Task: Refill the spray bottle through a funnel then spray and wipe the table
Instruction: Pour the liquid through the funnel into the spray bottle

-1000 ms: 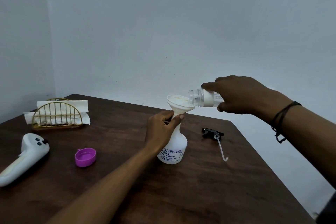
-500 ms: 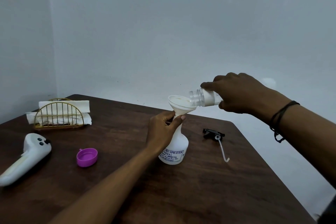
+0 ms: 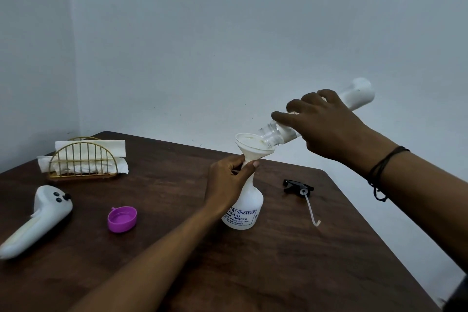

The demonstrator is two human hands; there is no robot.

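Note:
A white spray bottle [image 3: 244,210] with a printed label stands upright near the middle of the brown table [image 3: 278,273]. A white funnel [image 3: 250,148] sits in its neck. My left hand [image 3: 228,180] grips the bottle's neck just under the funnel. My right hand [image 3: 326,126] holds a white refill bottle [image 3: 359,94], tilted with its clear mouth down over the funnel's rim and its base raised up to the right. The black trigger head [image 3: 297,186] with its dip tube lies on the table to the right of the bottle.
A purple cap [image 3: 122,218] lies open side up left of the bottle. A gold wire holder with white paper napkins [image 3: 83,159] stands at the back left. A white handheld device [image 3: 38,220] lies at the left edge. The table's right edge runs diagonally near the trigger head.
My right hand has tipped the refill bottle more steeply, so its base now rises into view behind the hand. My left hand and the spray bottle have stayed put.

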